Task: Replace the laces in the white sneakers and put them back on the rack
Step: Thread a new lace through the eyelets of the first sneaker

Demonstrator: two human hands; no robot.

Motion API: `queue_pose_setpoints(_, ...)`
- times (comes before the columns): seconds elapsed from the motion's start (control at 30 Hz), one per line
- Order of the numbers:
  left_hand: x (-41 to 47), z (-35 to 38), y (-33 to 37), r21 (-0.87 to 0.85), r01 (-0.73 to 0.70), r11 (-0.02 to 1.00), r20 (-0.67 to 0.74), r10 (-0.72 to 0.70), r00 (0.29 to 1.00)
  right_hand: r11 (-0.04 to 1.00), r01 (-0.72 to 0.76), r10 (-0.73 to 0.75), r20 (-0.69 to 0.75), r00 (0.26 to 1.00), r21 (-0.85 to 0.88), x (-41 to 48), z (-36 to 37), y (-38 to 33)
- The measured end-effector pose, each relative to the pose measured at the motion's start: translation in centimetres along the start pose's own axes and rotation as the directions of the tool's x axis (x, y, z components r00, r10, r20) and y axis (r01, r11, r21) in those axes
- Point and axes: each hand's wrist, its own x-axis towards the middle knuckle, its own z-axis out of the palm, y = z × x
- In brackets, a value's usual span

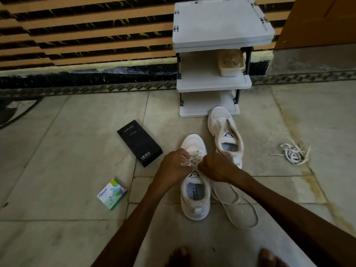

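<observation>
Lace [195,154] is pinched from both sides over the near sneaker [195,209]. The left hand [174,166] is closed narrowly, its fingertips and thumb pressed together on a strand at the left row of eyelets. The right hand [215,167] is curled into a tight fist over the right row, and a strand is seen to run out from under it. The grip inside that fist is hidden.

The near sneaker stands upright on the floor [77,151] between the two forearms. Its long axis runs almost straight away from the person, toe toward the rack [212,84] and heel toward the person. The far sneaker [225,135] lies just beside it, further off and to the right, with its toe at the rack's bottom shelf and leaning slightly left.

Both sneakers are white with a dark sole edge, a black logo on the tongue and a pale blue printed insole. Only the front eyelets of the near sneaker are crossed by the cream lace; long slack is looped on the floor to its right. The far sneaker is unlaced and gapes open.

A loose lace [294,153] is bundled well to the right. A black box [139,143] and a small box [111,194] lie to the left.
</observation>
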Motion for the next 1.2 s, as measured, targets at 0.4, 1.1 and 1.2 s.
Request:
queue_pose_setpoints(0.4,0.4,0.6,0.2,0.035,-0.026,0.999,0.063,0.024,0.998,0.696,0.138,0.022,-0.214,0.977,0.705,-6.8,-11.7,-1.2)
queue_pose_setpoints(1.1,-0.4,-6.8,9.5,-0.473,-0.293,0.831,-0.284,0.171,0.943,0.933,0.043,-0.112,0.174,0.978,0.357,-4.0,-3.4,1.1)
queue_pose_setpoints(1.2,-0.4,-6.6,9.0,-0.490,-0.303,0.817,-0.280,0.182,0.943,0.922,0.066,-0.133,0.153,0.979,0.382,-3.7,-2.5,1.3)
